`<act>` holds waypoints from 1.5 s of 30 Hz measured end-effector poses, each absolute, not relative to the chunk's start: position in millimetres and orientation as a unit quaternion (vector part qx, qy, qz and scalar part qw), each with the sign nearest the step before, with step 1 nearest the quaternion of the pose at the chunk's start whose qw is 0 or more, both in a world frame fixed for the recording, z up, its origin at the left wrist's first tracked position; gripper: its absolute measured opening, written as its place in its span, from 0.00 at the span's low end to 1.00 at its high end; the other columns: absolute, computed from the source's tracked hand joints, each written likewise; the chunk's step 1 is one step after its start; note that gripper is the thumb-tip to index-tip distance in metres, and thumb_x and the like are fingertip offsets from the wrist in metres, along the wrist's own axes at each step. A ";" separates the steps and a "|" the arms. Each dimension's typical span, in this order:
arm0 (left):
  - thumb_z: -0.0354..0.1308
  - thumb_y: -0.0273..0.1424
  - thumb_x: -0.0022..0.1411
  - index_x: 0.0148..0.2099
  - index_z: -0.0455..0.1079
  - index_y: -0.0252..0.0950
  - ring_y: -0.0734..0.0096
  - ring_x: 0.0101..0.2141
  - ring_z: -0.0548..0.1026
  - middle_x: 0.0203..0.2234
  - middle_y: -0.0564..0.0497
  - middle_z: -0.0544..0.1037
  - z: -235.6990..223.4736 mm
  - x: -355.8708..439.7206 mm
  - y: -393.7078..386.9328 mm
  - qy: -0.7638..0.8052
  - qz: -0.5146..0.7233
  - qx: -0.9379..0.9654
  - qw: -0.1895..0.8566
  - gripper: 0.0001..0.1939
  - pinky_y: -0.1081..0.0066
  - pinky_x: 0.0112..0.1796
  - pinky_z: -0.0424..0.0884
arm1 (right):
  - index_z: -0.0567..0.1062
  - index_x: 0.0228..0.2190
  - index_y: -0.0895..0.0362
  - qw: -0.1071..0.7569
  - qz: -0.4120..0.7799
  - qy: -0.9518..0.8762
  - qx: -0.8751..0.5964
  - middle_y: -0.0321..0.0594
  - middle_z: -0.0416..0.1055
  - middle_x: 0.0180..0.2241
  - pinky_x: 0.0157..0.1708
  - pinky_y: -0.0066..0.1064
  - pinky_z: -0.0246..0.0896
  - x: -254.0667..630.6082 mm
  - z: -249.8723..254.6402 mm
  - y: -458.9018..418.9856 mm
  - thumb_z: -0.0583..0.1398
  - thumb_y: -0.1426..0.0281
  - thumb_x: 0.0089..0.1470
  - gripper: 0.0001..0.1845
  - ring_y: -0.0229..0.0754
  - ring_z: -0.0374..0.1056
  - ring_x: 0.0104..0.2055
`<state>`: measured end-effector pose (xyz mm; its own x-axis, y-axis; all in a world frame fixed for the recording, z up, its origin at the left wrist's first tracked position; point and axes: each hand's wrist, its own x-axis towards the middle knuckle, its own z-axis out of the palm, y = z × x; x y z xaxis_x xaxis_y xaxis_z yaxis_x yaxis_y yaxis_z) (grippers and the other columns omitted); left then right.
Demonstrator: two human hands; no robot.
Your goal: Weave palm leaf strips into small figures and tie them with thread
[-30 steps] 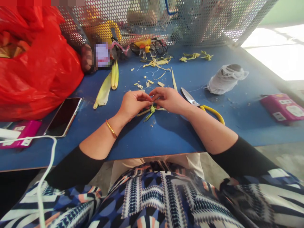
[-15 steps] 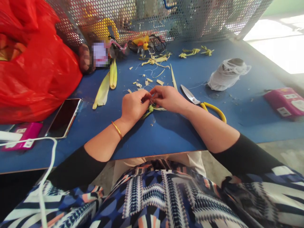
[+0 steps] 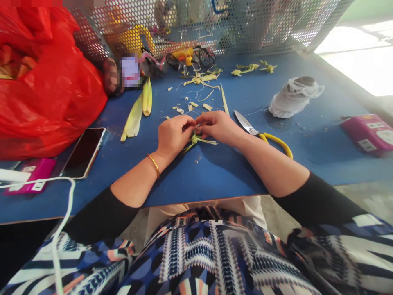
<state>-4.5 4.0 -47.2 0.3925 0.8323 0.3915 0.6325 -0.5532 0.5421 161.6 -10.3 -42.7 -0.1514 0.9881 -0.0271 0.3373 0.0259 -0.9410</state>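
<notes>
knotted husk piece (image 3: 194,140), green with paler ends, sits at the middle of the blue table (image 3: 199,184), just under the fingertips of both hands; whether it rests on the surface or is lifted slightly is hard to tell. its pale strips reach out to the right, and greener ends point down to the left. the left hand (image 3: 173,133) comes in with thumb and fingers bent toward the knot, back of the hand facing up. the right hand (image 3: 219,126) meets it from the other side, fingers curled, the two sets of fingertips nearly touching. i cannot tell whether either one is pinching the husk, a thread or nothing, since the tips hide one another. a gold bangle (image 3: 154,166) circles the left wrist.

just beyond the hands lie small pale scraps (image 3: 208,107) and a narrow strip (image 3: 224,100). scissors (image 3: 252,131) with yellow handles lie near the right forearm, blades pointing away from the person. farther right stands a spool (image 3: 290,100) in white wrapping, tilted, with a thin thread (image 3: 256,110) running from it toward the scissors. two pale green husk leaves (image 3: 133,119) lie to the left, between the phone (image 3: 84,153) and the scraps.
</notes>
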 end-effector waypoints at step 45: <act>0.57 0.28 0.57 0.29 0.67 0.35 0.78 0.21 0.62 0.22 0.55 0.71 -41.7 -8.1 16.4 0.445 0.417 0.547 0.574 0.05 0.74 0.26 0.59 | 0.74 0.26 0.57 0.389 0.517 -0.650 -0.398 0.36 0.72 0.27 0.31 0.30 0.63 167.9 -27.0 -16.4 0.63 0.62 0.51 0.10 0.35 0.66 0.27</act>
